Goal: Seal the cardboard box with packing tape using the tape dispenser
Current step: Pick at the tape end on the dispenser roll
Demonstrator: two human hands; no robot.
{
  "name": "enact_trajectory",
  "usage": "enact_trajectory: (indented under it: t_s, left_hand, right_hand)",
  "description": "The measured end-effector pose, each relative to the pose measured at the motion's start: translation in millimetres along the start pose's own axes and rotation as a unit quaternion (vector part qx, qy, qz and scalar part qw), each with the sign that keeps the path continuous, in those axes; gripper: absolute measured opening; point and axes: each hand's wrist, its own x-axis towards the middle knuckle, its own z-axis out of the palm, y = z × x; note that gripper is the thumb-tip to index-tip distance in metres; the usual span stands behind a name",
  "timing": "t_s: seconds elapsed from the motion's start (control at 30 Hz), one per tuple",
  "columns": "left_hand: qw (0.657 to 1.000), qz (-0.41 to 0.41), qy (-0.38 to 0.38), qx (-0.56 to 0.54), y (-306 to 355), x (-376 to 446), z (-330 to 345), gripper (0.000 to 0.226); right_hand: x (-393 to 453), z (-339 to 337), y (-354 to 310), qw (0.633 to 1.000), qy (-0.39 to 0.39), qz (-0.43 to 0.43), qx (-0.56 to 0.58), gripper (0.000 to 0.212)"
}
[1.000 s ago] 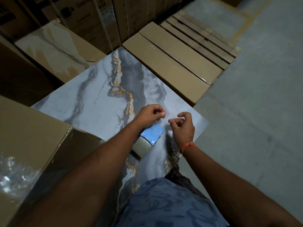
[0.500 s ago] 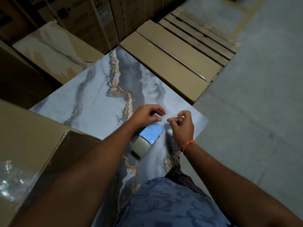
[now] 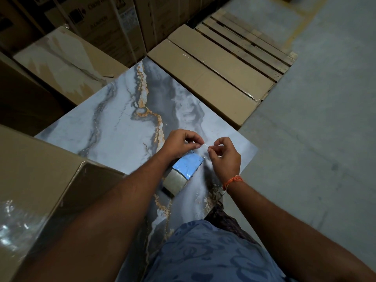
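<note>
Both hands have closed toward each other since a second ago, so their fingertips now almost meet above the tape dispenser (image 3: pixel 184 173). The left hand (image 3: pixel 179 143) is pinched shut, thumb against forefinger, on one end of a thin, pale sliver (image 3: pixel 205 145); the right hand (image 3: pixel 224 157) pinches the other end in the same way, with its remaining fingers curled in. What the sliver is cannot be told for sure; it looks like a narrow strip of clear tape. An orange thread band (image 3: pixel 233 181) circles the right wrist.

Directly beneath the hands, the tape dispenser lies untouched on a glossy marble-patterned slab (image 3: pixel 114 127), its blue plate facing up and the brownish roll at its nearer end. Left of the dispenser and nearer the camera stands the cardboard box (image 3: pixel 30 180), its near face shiny with clear tape. Beyond the dispenser, past the slab's far edge, two long flat cartons (image 3: pixel 209 78) lie side by side, with a wooden pallet (image 3: pixel 250 43) behind them. Right of the dispenser spreads the bare concrete floor (image 3: pixel 315 129). Below it, the person's blue patterned clothing (image 3: pixel 213 253) fills the bottom edge.
</note>
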Motion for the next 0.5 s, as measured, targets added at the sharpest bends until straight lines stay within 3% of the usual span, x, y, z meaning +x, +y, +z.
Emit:
enact_trajectory:
  t_s: [0.27,0.5]
  left_hand:
    - [1.0,0.005,0.005,-0.015,0.6,-4.5,-0.4,0.021]
    - [0.996,0.038,0.013,0.086,3.2,-2.4,-4.1,0.025]
  right_hand:
    - [-0.1,3.3,-0.3,0.999,-0.003,-0.014,-0.048,0.02]
    - [-2.0,5.3,0.2,0.999,-0.003,-0.014,-0.039,0.019]
